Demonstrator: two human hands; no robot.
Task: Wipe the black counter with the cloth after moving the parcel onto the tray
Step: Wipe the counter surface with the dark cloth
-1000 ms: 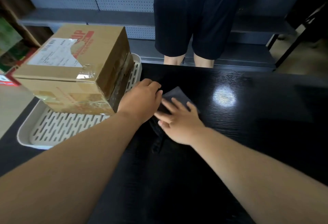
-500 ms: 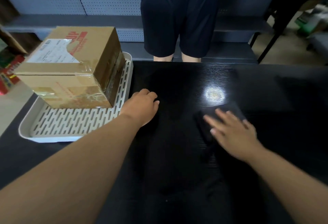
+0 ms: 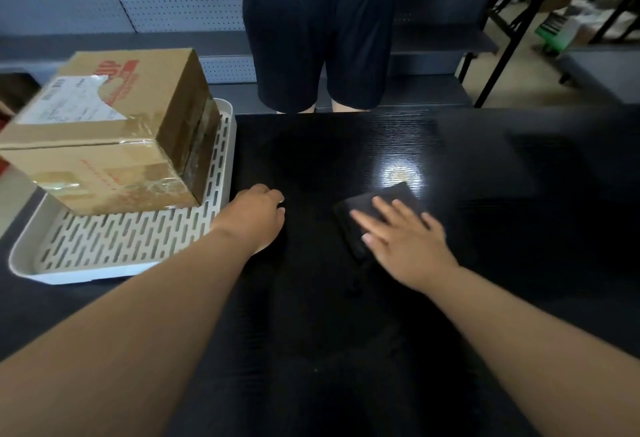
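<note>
The brown cardboard parcel (image 3: pixel 104 131), taped and with a white label on top, sits upright on the far part of the white slotted tray (image 3: pixel 121 239) at the left. The dark folded cloth (image 3: pixel 388 192) lies flat on the glossy black counter (image 3: pixel 346 332), to the right of the tray, partly under the right hand (image 3: pixel 408 246).

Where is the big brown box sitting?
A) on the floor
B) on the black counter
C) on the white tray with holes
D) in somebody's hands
C: the parcel rests on the white slotted tray, which lies at the left of the black counter; no hand touches it.
</note>
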